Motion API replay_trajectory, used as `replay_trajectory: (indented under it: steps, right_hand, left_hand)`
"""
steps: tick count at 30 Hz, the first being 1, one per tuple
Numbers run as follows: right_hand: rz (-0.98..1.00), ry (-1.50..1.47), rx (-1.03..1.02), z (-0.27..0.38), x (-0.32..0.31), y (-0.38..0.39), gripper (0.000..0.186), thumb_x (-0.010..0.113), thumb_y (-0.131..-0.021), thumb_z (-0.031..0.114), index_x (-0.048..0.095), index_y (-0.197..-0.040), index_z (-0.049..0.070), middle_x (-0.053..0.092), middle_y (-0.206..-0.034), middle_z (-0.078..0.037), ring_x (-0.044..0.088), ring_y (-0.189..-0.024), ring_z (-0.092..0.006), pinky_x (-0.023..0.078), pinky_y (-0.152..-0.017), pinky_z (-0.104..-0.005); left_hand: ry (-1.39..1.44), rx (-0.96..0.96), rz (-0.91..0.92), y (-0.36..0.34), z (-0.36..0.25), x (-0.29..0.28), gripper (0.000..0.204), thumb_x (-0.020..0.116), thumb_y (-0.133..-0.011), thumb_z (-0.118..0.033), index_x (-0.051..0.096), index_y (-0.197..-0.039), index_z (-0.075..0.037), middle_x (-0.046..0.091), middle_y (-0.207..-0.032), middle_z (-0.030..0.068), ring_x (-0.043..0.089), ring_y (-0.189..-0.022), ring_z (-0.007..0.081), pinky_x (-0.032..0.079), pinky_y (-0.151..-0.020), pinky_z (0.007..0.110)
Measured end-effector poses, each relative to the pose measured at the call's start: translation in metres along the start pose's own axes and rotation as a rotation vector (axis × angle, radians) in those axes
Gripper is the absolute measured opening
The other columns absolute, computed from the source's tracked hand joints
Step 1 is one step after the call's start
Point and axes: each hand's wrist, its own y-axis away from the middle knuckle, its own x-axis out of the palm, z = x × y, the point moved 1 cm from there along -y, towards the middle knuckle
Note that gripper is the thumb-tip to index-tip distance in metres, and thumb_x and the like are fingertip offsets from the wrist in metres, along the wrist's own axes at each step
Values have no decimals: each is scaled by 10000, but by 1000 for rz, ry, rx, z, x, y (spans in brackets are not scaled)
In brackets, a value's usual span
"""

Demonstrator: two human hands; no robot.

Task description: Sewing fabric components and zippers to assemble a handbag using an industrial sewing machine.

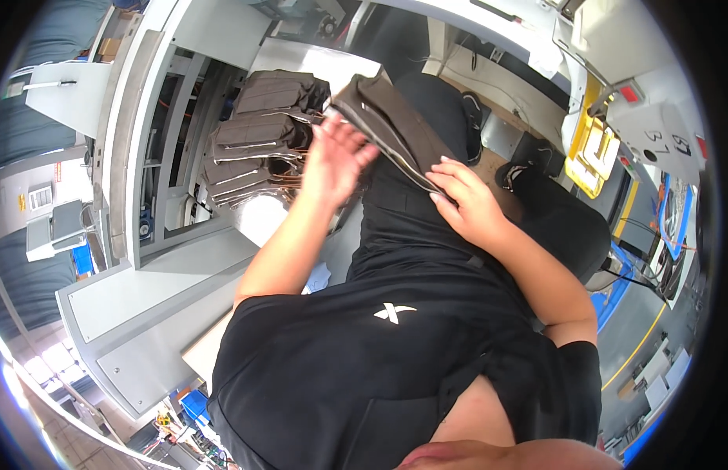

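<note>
A dark brown folded fabric piece (pixel 402 129) with a pale edge along one side lies slantwise over my lap. My right hand (pixel 467 202) grips its lower right end, with the fingers on top and the thumb at the near edge. My left hand (pixel 333 163) is beside the upper left end, its fingers apart and slightly blurred; whether the fingertips touch the cloth I cannot tell. Left of that hand, several similar brown fabric pieces (pixel 258 133) lie in overlapping bundles on a shiny metal surface (pixel 264 215).
A grey machine frame with open shelves (pixel 172 141) stands to the left, above a grey cabinet (pixel 160 282). At the right are a white machine head (pixel 654 129) and a yellow part (pixel 593 153). A white machine table edge (pixel 489 31) curves across the far side.
</note>
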Motion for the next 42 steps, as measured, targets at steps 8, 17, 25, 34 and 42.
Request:
replay_trajectory:
  steps: [8, 17, 25, 34, 42]
  right_hand:
    - [78, 39, -219, 37, 11, -28, 333, 727, -843, 73, 676, -1170, 30, 637, -1242, -165, 573, -1253, -353, 472, -1076, -428]
    - [-3, 102, 342, -33, -88, 36, 278, 664, -920, 274, 687, -1069, 41, 670, -1034, -159, 647, -1012, -367, 527, -895, -453]
    - [-395, 463, 826, -99, -219, 146, 186, 672, -819, 218, 754, -865, 58, 708, -904, -178, 686, -903, -375, 548, -835, -463]
    - [-860, 552, 1058, -127, -409, 205, 220, 620, -875, 215, 742, -906, 35, 715, -940, -232, 701, -942, -376, 549, -836, -471]
    - [-606, 951, 1175, -176, -452, 217, 261, 772, -791, 221, 738, -1005, 74, 734, -976, -174, 693, -978, -367, 543, -847, -454]
  left_hand:
    - [-345, 300, -445, -5, -17, -1, 481, 707, -858, 78, 476, -1261, -42, 606, -1171, 143, 616, -1009, 278, 552, -879, 473]
    - [-1837, 189, -1320, -13, -191, -220, 957, 824, -762, -552, 463, -1418, 45, 606, -1314, 288, 601, -1197, 447, 489, -1028, 520]
    - [-2248, 320, -967, -51, -150, -318, 827, 447, -1027, -583, 366, -1495, 93, 372, -1501, 389, 326, -1443, 491, 311, -1193, 521]
    - [-1996, 720, -184, -50, -54, -66, 328, 657, -981, -199, 645, -1197, 48, 681, -1098, 200, 646, -1026, 356, 500, -945, 448]
    - [-2158, 405, 362, -53, 33, 4, 297, 643, -983, -226, 576, -1111, 33, 614, -1104, 258, 604, -985, 448, 488, -821, 477]
